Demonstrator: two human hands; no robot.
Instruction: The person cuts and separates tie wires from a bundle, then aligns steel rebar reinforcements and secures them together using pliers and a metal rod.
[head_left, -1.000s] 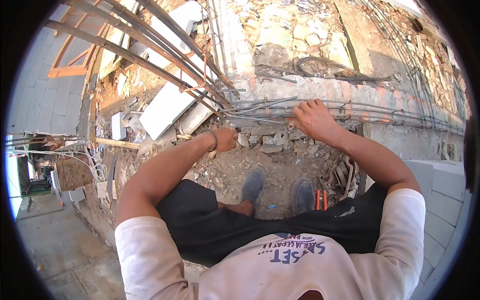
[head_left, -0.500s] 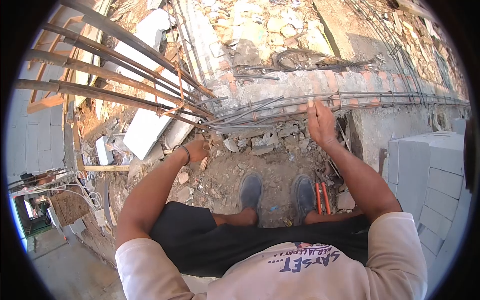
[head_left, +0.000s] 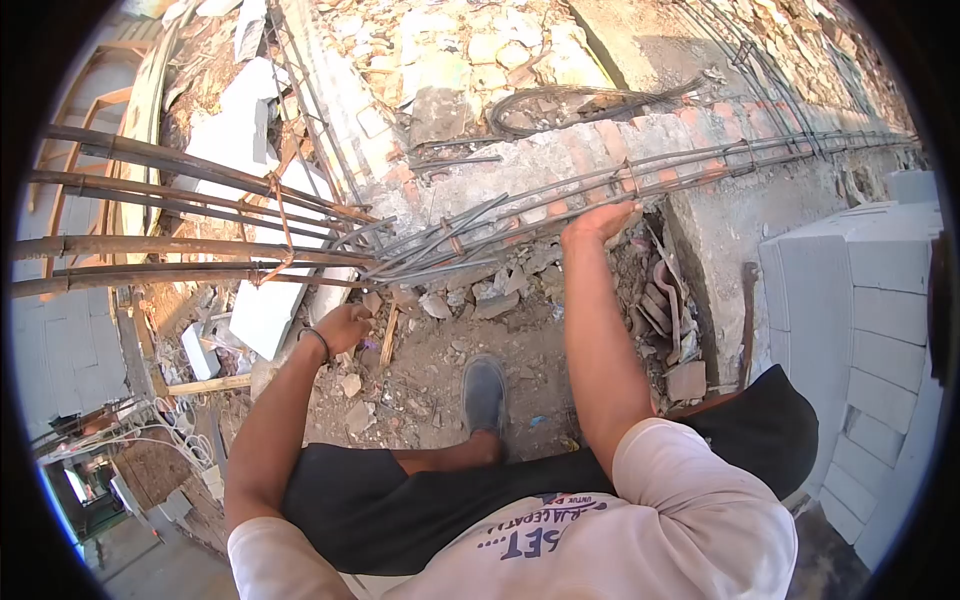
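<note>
Over the rubble at the left, my left hand (head_left: 345, 328) hangs below the foot of the rusty upright bars (head_left: 200, 255); its fingers are curled and too small to show whether they hold anything. My right hand (head_left: 602, 222) is at the lower edge of the long rebar cage (head_left: 660, 187), against its near bar, with the fingers partly hidden. The cage lies along the low brick and concrete wall (head_left: 560, 160), and its loose bar ends cross near the upright bars.
White slabs (head_left: 270, 312) lean behind the upright bars. Coiled bars (head_left: 520, 112) lie beyond the wall. Grey blocks (head_left: 840, 290) are stacked at the right. Broken stones (head_left: 495, 305) and a wood strip (head_left: 389, 335) lie on the ground near my shoe (head_left: 485, 393).
The view has shifted and turned to the right. My right hand has moved along the cage to its lower edge. My left hand stays low near the rubble. Only one shoe now shows.
</note>
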